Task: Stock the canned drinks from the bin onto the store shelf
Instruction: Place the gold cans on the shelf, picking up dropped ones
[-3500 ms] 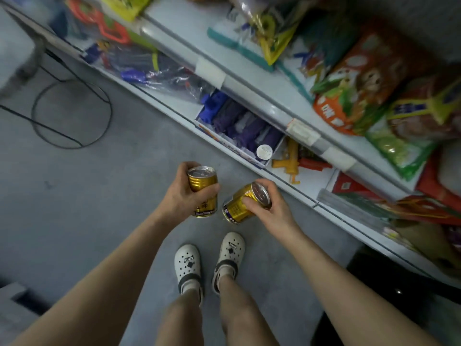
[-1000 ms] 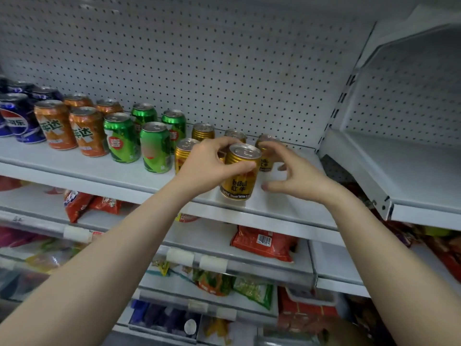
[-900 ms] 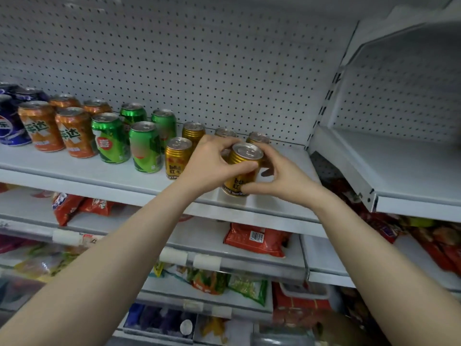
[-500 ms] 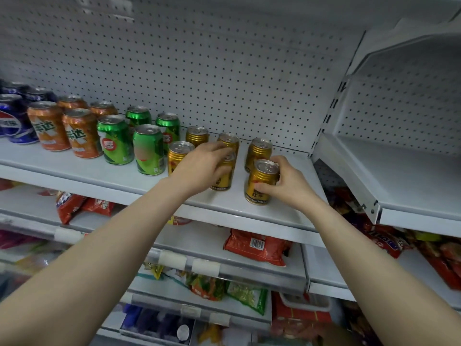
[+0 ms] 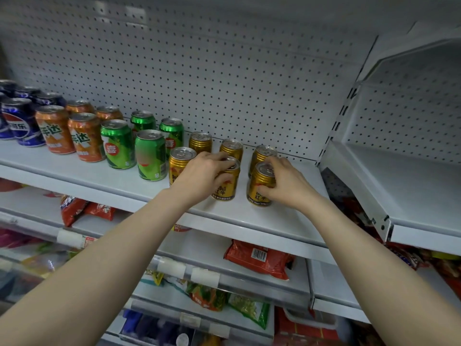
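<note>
Because stock runs by brand along the shelf (image 5: 249,217), entries read: blue cans (image 5: 20,121), orange cans (image 5: 71,132), green cans (image 5: 149,156), then gold cans (image 5: 230,148) in rows.

Left hand (image 5: 202,177) — fingers curled round left can (image 5: 225,188), upright on the shelf in the front row, probably squaring it.

Right hand (image 5: 288,183) — fingers clamped on right can (image 5: 259,191), upright before a rear one, label outward.

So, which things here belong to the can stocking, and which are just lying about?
Job: left hand gripping a gold metal drink can; right hand gripping a second gold can; white metal shelf.
Lying about: green drink cans; orange drink cans; red plastic snack bag.
</note>
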A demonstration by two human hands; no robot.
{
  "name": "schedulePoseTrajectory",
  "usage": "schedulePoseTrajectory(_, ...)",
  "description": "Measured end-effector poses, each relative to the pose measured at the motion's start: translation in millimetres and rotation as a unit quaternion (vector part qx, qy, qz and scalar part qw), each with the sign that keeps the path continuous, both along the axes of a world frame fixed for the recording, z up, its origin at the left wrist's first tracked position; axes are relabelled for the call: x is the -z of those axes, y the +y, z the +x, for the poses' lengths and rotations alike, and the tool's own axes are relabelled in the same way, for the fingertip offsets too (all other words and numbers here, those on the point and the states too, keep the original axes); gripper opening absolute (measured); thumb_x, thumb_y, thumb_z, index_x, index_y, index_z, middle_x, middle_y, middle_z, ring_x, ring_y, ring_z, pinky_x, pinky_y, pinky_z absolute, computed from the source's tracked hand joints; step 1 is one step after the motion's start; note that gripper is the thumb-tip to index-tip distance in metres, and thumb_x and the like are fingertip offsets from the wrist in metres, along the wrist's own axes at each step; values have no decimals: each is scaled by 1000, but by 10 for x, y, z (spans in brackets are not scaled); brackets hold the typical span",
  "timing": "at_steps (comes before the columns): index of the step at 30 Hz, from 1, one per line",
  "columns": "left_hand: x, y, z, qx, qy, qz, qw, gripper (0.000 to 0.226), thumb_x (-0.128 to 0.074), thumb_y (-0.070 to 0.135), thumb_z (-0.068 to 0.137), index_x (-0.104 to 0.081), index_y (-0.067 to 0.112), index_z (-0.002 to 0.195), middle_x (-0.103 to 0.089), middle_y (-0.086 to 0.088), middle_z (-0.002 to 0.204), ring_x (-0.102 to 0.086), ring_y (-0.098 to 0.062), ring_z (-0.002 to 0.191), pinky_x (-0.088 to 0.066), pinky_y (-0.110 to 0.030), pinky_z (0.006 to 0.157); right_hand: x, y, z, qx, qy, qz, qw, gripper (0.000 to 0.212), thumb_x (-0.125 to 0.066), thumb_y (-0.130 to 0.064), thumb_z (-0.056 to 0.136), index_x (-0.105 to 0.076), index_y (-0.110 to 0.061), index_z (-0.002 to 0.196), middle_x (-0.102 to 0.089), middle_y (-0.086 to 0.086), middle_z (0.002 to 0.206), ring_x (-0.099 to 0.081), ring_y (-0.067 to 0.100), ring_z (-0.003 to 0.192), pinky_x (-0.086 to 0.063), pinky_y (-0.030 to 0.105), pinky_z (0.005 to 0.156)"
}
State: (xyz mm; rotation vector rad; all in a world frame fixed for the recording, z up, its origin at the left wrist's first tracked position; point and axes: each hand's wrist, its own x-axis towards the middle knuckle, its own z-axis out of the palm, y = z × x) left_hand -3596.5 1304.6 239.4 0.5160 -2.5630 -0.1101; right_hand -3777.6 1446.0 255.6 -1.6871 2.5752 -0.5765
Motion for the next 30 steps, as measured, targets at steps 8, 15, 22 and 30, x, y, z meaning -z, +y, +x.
schedulePoseTrajectory(8,-16,-25,-5,25,-6,24,999,43,-56,30,95,-55,23,137,-50,-3,145,-48,-27,129,-42,-44,105,-133,-94,-73,-2,13,63,998,81,-76,-50,69,-39,-22,136,-49,4,135,-53,22,113,-50,34,84)
schedulePoseTrajectory(15,-100,-347,377,-24,4,-65,998,62,-62,47,88,-48,20,142,-47,-5,147,-37,-26,138,-34,-42,113,-346,-266,209,-78,102,-12,992,80,-65,-63,78,-39,-28,145,-47,1,144,-47,20,128,-42,35,100)
schedulePoseTrajectory(22,-114,-682,580,-11,-84,-106,991,58,-67,34,86,-52,10,138,-57,-11,133,-53,-34,114,-39,-41,99,-196,-598,504,-64,62,60,994,68,-52,-74,73,-53,-31,126,-62,-2,124,-60,18,107,-54,42,87)
schedulePoseTrajectory(30,-88,-907,597,98,-85,-138,982,68,-70,35,83,-46,11,142,-44,-17,147,-41,-37,135,-29,-47,115,-290,-652,742,5,42,105,994,73,-62,-59,82,-39,-28,145,-50,3,143,-52,21,122,-46,37,98)
